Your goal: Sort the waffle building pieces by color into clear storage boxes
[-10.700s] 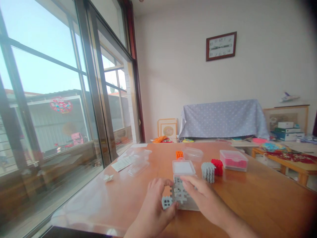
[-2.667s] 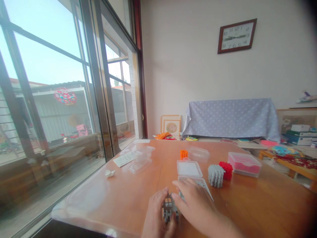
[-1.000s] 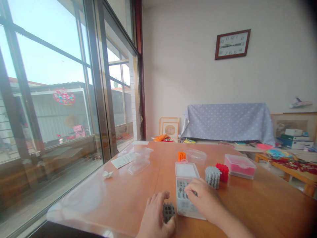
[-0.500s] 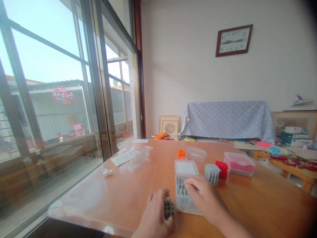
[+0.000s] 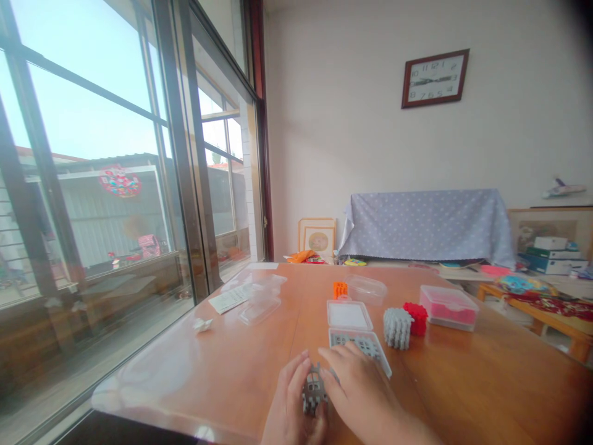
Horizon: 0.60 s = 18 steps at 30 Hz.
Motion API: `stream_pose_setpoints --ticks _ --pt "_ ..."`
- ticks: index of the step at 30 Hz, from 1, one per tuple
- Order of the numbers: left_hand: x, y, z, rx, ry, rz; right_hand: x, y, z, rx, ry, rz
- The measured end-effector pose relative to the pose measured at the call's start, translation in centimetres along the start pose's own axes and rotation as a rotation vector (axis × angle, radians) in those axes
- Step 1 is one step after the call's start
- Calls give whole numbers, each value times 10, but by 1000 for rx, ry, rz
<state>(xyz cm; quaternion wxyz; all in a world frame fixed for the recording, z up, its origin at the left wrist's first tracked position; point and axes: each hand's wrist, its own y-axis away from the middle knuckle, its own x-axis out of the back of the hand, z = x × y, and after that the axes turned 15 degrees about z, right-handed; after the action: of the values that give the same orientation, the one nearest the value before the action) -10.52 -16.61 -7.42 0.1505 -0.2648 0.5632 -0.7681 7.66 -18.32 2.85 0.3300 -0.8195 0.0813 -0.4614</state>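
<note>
Near the front of the table, my left hand (image 5: 294, 395) is wrapped around a grey latticed building block (image 5: 314, 389) made of interlocking pieces. My right hand (image 5: 354, 383) is bent against the block's right side, its fingers and thumb close together. Whether a separate loose piece sits in those fingers is hidden. Just beyond my right hand is a clear plastic box (image 5: 383, 357) holding grey latticed pieces, partly covered by that hand. Its lid (image 5: 349, 315) lies tipped back behind it.
A grey knobbly cylinder (image 5: 397, 329) and a red one (image 5: 416, 318) stand to the right, beside a lidded box of pink pieces (image 5: 449, 308). An orange block (image 5: 340, 289) and a clear lid (image 5: 367, 288) lie farther back. Leftward are a paper sheet (image 5: 231, 298) and crumpled tissue (image 5: 202, 324).
My right hand has come out of the clear box and moved left and nearer, up to the grey block. My left hand still holds the block, now turned slightly.
</note>
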Motion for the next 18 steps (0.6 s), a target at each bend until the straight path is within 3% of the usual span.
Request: stream_pose_setpoints --ticks 5,9,13,18 --pt "-3 4 3 -20 0 122 -2 -7 -16 36 58 -50" --pt "-7 8 5 1 -53 114 -3 -8 -14 0 -28 -79" --pt "-6 6 5 20 -99 120 9 -9 1 -69 -209 -69" --pt "-1 -1 1 114 -145 56 40 -12 40 -212 -326 84"
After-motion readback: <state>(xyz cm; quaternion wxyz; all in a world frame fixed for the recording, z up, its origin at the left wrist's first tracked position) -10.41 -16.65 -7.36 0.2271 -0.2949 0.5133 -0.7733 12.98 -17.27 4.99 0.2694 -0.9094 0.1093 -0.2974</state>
